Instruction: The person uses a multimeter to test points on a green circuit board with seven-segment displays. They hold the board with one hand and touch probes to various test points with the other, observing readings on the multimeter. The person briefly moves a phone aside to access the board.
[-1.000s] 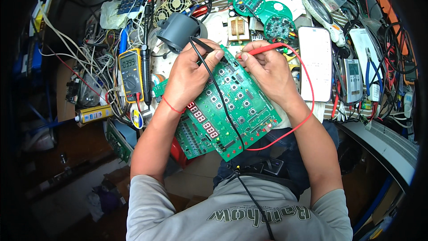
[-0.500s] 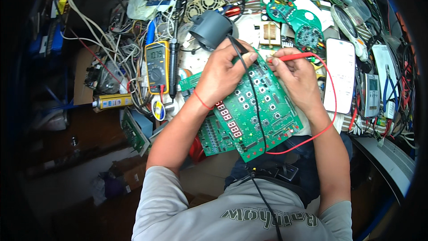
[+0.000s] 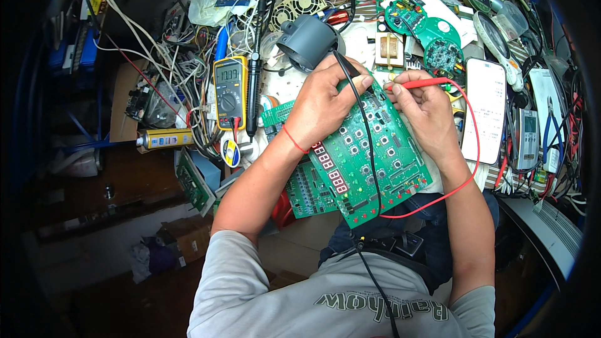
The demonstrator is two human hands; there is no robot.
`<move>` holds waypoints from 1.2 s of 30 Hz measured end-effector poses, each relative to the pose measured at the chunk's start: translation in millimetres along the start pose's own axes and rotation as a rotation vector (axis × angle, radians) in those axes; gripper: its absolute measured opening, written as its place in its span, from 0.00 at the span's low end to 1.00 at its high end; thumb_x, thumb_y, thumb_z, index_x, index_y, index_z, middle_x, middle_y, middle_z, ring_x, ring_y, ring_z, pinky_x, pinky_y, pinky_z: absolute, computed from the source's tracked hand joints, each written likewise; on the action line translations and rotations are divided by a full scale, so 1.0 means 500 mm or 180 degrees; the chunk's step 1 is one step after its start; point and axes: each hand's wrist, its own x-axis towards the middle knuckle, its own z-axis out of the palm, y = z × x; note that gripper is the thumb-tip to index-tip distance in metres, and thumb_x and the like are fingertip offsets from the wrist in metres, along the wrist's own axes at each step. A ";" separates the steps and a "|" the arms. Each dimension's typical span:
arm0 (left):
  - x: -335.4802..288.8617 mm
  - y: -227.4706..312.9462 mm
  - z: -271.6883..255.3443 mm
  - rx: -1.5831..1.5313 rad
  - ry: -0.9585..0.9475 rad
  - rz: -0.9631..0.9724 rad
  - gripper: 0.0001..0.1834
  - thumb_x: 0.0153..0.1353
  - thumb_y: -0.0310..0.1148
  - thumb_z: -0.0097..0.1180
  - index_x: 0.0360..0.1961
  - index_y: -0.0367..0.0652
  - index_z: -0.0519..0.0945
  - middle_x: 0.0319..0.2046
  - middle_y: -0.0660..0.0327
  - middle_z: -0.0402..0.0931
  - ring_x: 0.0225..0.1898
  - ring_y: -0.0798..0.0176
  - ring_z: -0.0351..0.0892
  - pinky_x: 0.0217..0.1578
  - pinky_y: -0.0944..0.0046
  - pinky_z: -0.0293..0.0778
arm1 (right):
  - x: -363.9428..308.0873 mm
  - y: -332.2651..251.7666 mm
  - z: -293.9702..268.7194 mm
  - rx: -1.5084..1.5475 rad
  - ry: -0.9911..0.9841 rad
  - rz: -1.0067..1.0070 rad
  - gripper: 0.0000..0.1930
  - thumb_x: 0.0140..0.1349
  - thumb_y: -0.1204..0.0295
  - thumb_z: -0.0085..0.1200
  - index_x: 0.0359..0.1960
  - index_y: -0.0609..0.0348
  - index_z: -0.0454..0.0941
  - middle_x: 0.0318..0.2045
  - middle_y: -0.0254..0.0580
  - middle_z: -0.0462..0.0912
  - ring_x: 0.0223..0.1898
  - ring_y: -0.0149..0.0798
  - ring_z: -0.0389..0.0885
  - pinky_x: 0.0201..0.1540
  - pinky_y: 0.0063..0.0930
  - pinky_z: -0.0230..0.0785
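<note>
A green circuit board (image 3: 400, 178) with push buttons, red digit displays and small red parts lies tilted in front of me, another green board (image 3: 303, 191) partly beneath it. My left hand (image 3: 323, 101) closes on a black test probe (image 3: 348, 70) at the board's far edge. Close by, my right hand (image 3: 426, 106) pinches a red test probe (image 3: 418, 83), its tip pointing left at the board's upper edge. Whether either tip touches is hidden. Black and red leads run from the probes over the board. At left stands a yellow multimeter (image 3: 230, 94) with its display lit.
Beyond my left hand sits a grey cylinder (image 3: 305, 44). A white phone (image 3: 484, 109) lies at right, near a magnifier (image 3: 488, 31) and blue-handled pliers (image 3: 551, 125). Round green boards (image 3: 441, 53) lie farther back. Tangled cables and a yellow can (image 3: 166, 138) crowd the left.
The whole view has shifted slightly, moving everything a little rightward in the picture. The multimeter's display reading differs. Both hands keep their probes in nearly the same place on the board.
</note>
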 end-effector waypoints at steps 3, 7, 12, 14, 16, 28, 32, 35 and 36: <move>0.000 0.001 -0.003 0.0074 -0.0066 -0.0019 0.12 0.71 0.34 0.62 0.40 0.33 0.85 0.42 0.57 0.80 0.46 0.60 0.79 0.51 0.61 0.74 | 0.000 -0.001 -0.001 0.0000 -0.0009 0.0004 0.11 0.75 0.72 0.55 0.53 0.66 0.74 0.44 0.43 0.87 0.44 0.30 0.85 0.46 0.23 0.78; 0.000 0.003 -0.004 0.0120 -0.0093 -0.0019 0.13 0.72 0.35 0.61 0.40 0.32 0.84 0.43 0.57 0.81 0.46 0.61 0.79 0.51 0.62 0.74 | -0.001 -0.003 -0.002 0.0029 -0.0027 0.0019 0.11 0.75 0.72 0.55 0.53 0.66 0.74 0.44 0.43 0.87 0.44 0.29 0.85 0.46 0.23 0.78; 0.000 0.003 -0.004 0.0147 -0.0095 -0.0012 0.13 0.72 0.35 0.61 0.41 0.32 0.84 0.43 0.57 0.81 0.46 0.62 0.79 0.51 0.62 0.74 | 0.000 -0.002 -0.001 -0.0053 -0.0003 0.0027 0.11 0.75 0.72 0.56 0.52 0.66 0.74 0.44 0.42 0.87 0.43 0.29 0.84 0.46 0.23 0.78; 0.000 0.003 -0.004 0.0148 -0.0096 -0.0014 0.13 0.72 0.35 0.61 0.41 0.32 0.84 0.43 0.57 0.81 0.46 0.62 0.79 0.51 0.62 0.74 | 0.000 -0.001 -0.001 -0.0061 0.0003 0.0030 0.11 0.75 0.72 0.56 0.52 0.66 0.75 0.44 0.42 0.87 0.43 0.29 0.84 0.46 0.22 0.78; 0.000 0.003 -0.005 0.0153 -0.0100 -0.0007 0.13 0.72 0.35 0.61 0.40 0.32 0.84 0.43 0.57 0.81 0.46 0.62 0.79 0.51 0.62 0.74 | 0.000 -0.001 -0.001 -0.0068 0.0003 0.0035 0.11 0.75 0.72 0.56 0.52 0.65 0.75 0.44 0.42 0.87 0.43 0.29 0.84 0.46 0.22 0.78; 0.000 0.002 -0.004 0.0136 -0.0101 -0.0041 0.12 0.72 0.34 0.62 0.41 0.33 0.85 0.43 0.57 0.81 0.47 0.62 0.79 0.51 0.62 0.74 | 0.000 -0.003 0.000 -0.0043 -0.0009 0.0032 0.11 0.75 0.72 0.56 0.52 0.66 0.75 0.43 0.42 0.87 0.42 0.29 0.85 0.46 0.23 0.78; 0.000 0.002 -0.005 0.0140 -0.0101 -0.0033 0.12 0.72 0.34 0.62 0.41 0.33 0.85 0.44 0.57 0.81 0.47 0.62 0.79 0.52 0.62 0.74 | 0.000 -0.004 0.000 -0.0036 -0.0001 0.0026 0.11 0.75 0.72 0.56 0.52 0.66 0.75 0.43 0.42 0.87 0.42 0.29 0.85 0.46 0.23 0.78; 0.000 0.001 -0.004 0.0136 -0.0096 -0.0043 0.12 0.72 0.34 0.62 0.41 0.33 0.85 0.44 0.57 0.81 0.47 0.62 0.79 0.52 0.62 0.74 | -0.001 -0.005 0.000 -0.0021 -0.0005 0.0009 0.11 0.75 0.72 0.56 0.52 0.66 0.75 0.43 0.41 0.87 0.42 0.29 0.85 0.46 0.23 0.78; 0.000 0.001 -0.004 0.0130 -0.0095 -0.0038 0.12 0.72 0.34 0.62 0.41 0.33 0.85 0.44 0.57 0.81 0.47 0.62 0.79 0.52 0.62 0.74 | -0.001 -0.005 0.000 -0.0022 -0.0001 0.0008 0.11 0.75 0.72 0.56 0.52 0.66 0.75 0.42 0.41 0.87 0.42 0.29 0.85 0.46 0.23 0.78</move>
